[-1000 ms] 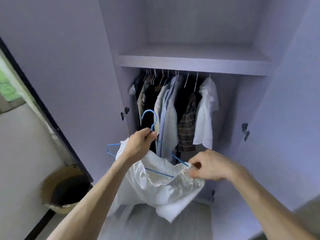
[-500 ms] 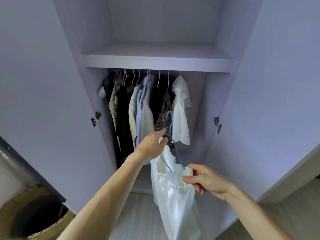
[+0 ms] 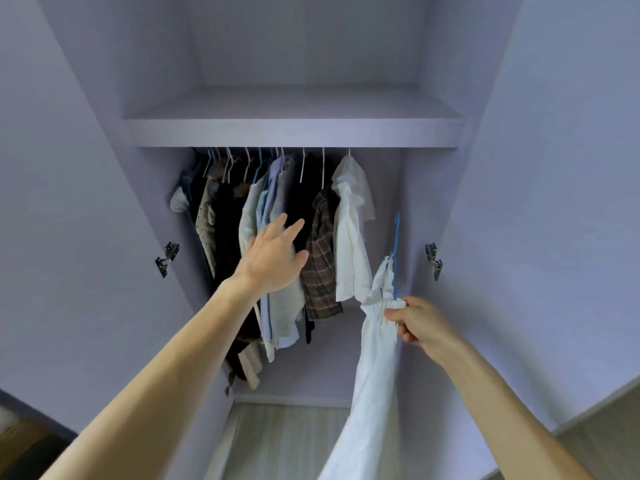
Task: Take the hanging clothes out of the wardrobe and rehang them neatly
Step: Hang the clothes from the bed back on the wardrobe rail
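A white garment [image 3: 375, 368] hangs from a blue wire hanger [image 3: 397, 251] at the right side of the open wardrobe. My right hand [image 3: 417, 322] pinches the garment's gathered band together with the hanger's lower edge. My left hand [image 3: 275, 259] is open, fingers spread, in front of the hanging clothes [image 3: 277, 244]. Those clothes fill the left and middle of the rail: dark pieces, pale blue and white shirts, a plaid shirt [image 3: 322, 265] and a white shirt [image 3: 351, 237] at the right end. The rail is mostly hidden under the shelf.
A lilac shelf [image 3: 294, 131] spans the wardrobe above the clothes. Both doors stand open, with hinges on the left [image 3: 167, 259] and right [image 3: 433, 259]. The wardrobe floor [image 3: 287, 441] is pale wood. A woven basket [image 3: 20, 445] shows at the bottom left corner.
My left hand let go of the hanger hook and reached up toward the hanging clothes. My right hand carried the hanger and white garment to the right. The view tilted upward.
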The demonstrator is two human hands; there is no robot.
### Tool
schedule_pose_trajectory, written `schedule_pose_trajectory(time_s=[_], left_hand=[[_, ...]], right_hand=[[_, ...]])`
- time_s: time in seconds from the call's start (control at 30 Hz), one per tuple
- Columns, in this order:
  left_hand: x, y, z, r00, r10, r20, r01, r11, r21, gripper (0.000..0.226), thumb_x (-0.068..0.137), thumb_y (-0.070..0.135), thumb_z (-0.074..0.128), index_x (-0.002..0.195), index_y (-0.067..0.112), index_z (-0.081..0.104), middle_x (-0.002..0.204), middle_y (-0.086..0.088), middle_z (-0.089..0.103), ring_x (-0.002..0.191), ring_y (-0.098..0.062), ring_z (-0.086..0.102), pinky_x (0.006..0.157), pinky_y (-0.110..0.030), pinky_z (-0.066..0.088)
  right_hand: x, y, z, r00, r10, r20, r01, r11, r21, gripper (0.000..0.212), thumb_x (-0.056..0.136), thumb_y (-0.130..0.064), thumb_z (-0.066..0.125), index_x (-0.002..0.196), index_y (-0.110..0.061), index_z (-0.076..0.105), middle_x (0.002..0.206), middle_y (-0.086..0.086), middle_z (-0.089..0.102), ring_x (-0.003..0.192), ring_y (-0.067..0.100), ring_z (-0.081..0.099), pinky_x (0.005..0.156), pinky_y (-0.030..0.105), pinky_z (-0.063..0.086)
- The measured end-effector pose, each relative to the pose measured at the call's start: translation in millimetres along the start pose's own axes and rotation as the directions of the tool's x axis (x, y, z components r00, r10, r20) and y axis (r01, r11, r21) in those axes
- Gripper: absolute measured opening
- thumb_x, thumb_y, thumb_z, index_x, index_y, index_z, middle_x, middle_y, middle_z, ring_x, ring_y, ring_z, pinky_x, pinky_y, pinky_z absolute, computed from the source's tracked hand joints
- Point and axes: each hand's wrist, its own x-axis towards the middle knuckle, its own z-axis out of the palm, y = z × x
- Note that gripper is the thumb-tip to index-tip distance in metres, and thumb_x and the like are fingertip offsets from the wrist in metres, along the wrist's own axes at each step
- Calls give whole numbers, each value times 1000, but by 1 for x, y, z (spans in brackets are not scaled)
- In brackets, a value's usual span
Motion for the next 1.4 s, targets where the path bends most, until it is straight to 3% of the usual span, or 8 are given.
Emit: schedule_pose_trajectory(time_s=[0.1,0.27,0.5,0.77,1.0,1.13,1.27,1.4], left_hand=[[31,4,-24,991,2,-136,13,994,109,67,102,43,46,159,31,13,167,-3,0,154,-24,-2,123,-51,6],[93,2,-55,951,63,-303,42,944,327,71,98,44,49,158,35,14,167,-4,-2,153,-30,-2,120,-60,5],[176,7,-74,938,62,-341,80,919,386,72,100,49,41,158,38,0,166,-5,-5,152,-34,-2,118,-63,5],[232,2,-42,931,23,-364,85,957,277,62,102,54,16,154,42,-16,166,1,-14,153,-22,-13,122,-56,-2],[247,-6,-20,877,-9,-481,122,971,204,62,102,60,14,152,44,-19,165,3,-20,150,-19,-23,121,-58,-5],[253,-10,-14,858,9,-513,113,972,205,63,102,59,20,154,43,-12,166,2,-16,151,-21,-21,121,-60,-1],[255,-11,-10,849,12,-529,118,970,211,63,103,58,22,155,42,-10,166,0,-13,152,-22,-19,120,-61,0],[255,-11,-10,857,-4,-516,130,970,207,63,103,58,22,155,42,-9,166,1,-15,151,-21,-21,120,-60,-1]], right_hand=[[50,-25,-6,997,-65,-36,62,995,-83,8,89,-4,61,83,-9,58,60,2,50,43,9,42,44,21,36],[132,-66,-10,980,-172,-98,143,957,-254,6,85,-12,61,81,-11,56,72,5,58,60,20,52,58,28,40],[222,-126,-36,951,-292,-105,228,888,-400,16,89,-23,60,103,-15,62,103,4,67,97,27,64,87,40,52],[297,-163,-35,929,-342,-141,258,872,-417,12,92,-25,55,100,-18,60,98,1,66,94,26,64,79,36,49],[335,-148,-4,954,-286,-93,202,838,-507,36,98,-26,48,132,-14,51,129,10,61,113,32,60,93,37,48],[341,-123,14,963,-268,-26,216,826,-520,34,97,-30,44,128,-16,46,118,15,64,100,33,62,83,37,51],[346,-122,27,965,-258,48,231,752,-617,60,95,-26,48,151,-21,27,142,12,44,118,33,56,93,36,49],[341,-126,52,972,-205,117,236,860,-452,68,92,-11,45,154,-31,27,136,9,54,94,27,67,71,34,61]])
